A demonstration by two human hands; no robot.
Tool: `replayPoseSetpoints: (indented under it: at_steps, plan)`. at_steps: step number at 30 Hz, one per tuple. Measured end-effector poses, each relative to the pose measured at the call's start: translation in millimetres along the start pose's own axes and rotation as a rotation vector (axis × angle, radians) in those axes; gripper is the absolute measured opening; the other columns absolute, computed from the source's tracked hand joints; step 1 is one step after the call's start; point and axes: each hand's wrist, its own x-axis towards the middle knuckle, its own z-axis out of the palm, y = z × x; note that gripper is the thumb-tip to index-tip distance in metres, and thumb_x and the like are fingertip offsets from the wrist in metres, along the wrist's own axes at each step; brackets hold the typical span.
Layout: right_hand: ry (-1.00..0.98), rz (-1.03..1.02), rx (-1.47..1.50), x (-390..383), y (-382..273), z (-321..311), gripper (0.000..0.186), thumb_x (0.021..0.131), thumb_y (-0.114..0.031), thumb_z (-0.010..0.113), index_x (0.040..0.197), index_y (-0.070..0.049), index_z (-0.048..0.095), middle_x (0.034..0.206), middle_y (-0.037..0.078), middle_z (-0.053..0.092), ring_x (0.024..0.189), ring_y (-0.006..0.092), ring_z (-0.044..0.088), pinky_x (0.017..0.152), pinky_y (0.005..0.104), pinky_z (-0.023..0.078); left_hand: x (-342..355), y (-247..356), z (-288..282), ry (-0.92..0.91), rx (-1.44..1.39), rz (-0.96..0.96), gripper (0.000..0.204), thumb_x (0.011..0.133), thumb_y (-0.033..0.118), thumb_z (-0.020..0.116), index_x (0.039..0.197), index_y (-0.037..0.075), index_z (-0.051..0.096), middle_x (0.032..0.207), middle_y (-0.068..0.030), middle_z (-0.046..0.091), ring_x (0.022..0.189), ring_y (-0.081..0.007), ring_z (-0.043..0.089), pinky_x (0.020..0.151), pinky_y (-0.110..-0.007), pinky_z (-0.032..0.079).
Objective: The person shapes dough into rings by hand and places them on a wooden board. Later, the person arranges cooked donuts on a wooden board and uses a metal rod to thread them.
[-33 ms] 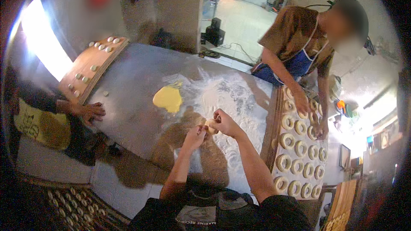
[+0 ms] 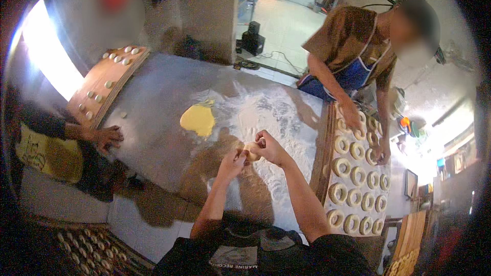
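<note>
Floured table (image 2: 169, 122), dough piece (image 2: 251, 151) w/ both hands

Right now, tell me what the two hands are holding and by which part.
A small piece of pale dough, pinched between the left hand and right hand above the floured table. The fingers cover most of it, so the exact part gripped cannot be told.

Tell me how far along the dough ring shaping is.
Done: rows of dough rings fill the right board. In hand: the left hand and right hand work one small dough piece. Left: the yellow dough lump lies unshaped on the floured table.
</note>
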Motion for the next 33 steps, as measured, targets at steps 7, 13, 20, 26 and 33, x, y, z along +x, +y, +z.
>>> replayPoseSetpoints:
  at_steps: [7, 13, 20, 26, 33]
  plan:
    - [0.048, -0.067, 0.091, -45, -9, -21, 0.045, 0.080, -0.007, 0.070, 0.115, -0.009, 0.040, 0.089, 0.008, 0.062, 0.082, 0.0153, 0.057, 0.073, 0.0337, 0.048, -9, 86, 10, -0.099, -0.048, -0.016, 0.027, 0.084, 0.019, 0.070, 0.101, -0.002, 0.066, 0.082, -0.0063, 0.069, 0.073, -0.0112, 0.063, 0.068, -0.027, 0.050]
    - [0.698, -0.367, -0.540, -36, 48, -9, 0.060, 0.071, -0.010, 0.073, 0.124, -0.006, 0.045, 0.119, 0.022, 0.054, 0.110, 0.0398, 0.054, 0.091, 0.0432, 0.045, -12, 88, 36, -0.188, 0.371, 0.315, 0.035, 0.070, 0.002, 0.069, 0.104, 0.002, 0.064, 0.092, -0.0116, 0.066, 0.086, -0.0232, 0.064, 0.077, -0.035, 0.050]
    - [0.105, -0.229, 0.444, -99, 23, -64, 0.038, 0.087, -0.022, 0.061, 0.122, -0.009, 0.053, 0.100, 0.004, 0.058, 0.094, 0.0145, 0.056, 0.081, 0.0339, 0.046, -1, 65, 104, 0.204, 0.288, 0.645, 0.050, 0.071, -0.003, 0.060, 0.120, 0.000, 0.047, 0.104, -0.0170, 0.056, 0.094, -0.0329, 0.060, 0.084, -0.039, 0.047]
    - [0.516, -0.048, -0.120, -129, 21, -114, 0.048, 0.099, -0.049, 0.039, 0.127, -0.011, 0.049, 0.102, 0.006, 0.061, 0.094, 0.0179, 0.058, 0.084, 0.0312, 0.045, -15, 107, 179, -0.231, -0.941, 0.278, 0.030, 0.094, 0.026, 0.055, 0.115, 0.007, 0.049, 0.099, -0.0078, 0.055, 0.090, -0.0195, 0.056, 0.075, -0.034, 0.046]
    - [0.434, -0.432, -0.110, -198, 55, -235, 0.046, 0.101, -0.047, 0.035, 0.128, -0.013, 0.048, 0.113, 0.009, 0.056, 0.094, 0.0222, 0.057, 0.078, 0.0372, 0.049, -40, 146, 315, -0.017, 0.295, 0.588, 0.032, 0.102, 0.029, 0.035, 0.107, 0.002, 0.052, 0.094, -0.0219, 0.060, 0.086, -0.0390, 0.059, 0.074, -0.044, 0.046]
